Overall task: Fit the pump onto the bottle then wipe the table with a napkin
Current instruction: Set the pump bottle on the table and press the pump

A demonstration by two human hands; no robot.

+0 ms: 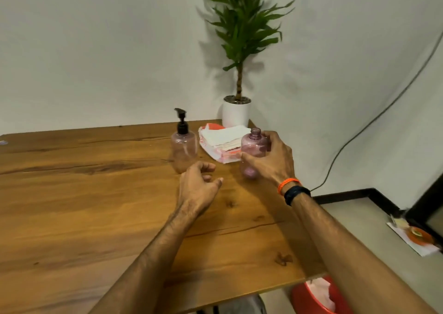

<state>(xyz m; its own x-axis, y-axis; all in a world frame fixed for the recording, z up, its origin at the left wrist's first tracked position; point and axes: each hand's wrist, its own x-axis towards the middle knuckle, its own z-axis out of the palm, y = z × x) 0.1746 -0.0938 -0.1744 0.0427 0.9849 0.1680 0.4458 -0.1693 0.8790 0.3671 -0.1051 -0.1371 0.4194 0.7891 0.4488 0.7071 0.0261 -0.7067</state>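
My left hand [200,184] hovers over the table [84,206], fingers loosely curled, grasping nothing; my right hand [271,160] is wrapped around one open-necked pink bottle [253,146], upright near the table's right edge; a second bottle [183,150] stands just left of it, the one black pump [181,122] already on it; behind sits one stack of napkins [223,140]; farthest, one potted plant [237,74].

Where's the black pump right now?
In the head view, the black pump sits atop the clear pink plastic bottle standing on the wooden table, just left of the folded napkin stack, beyond the left hand.
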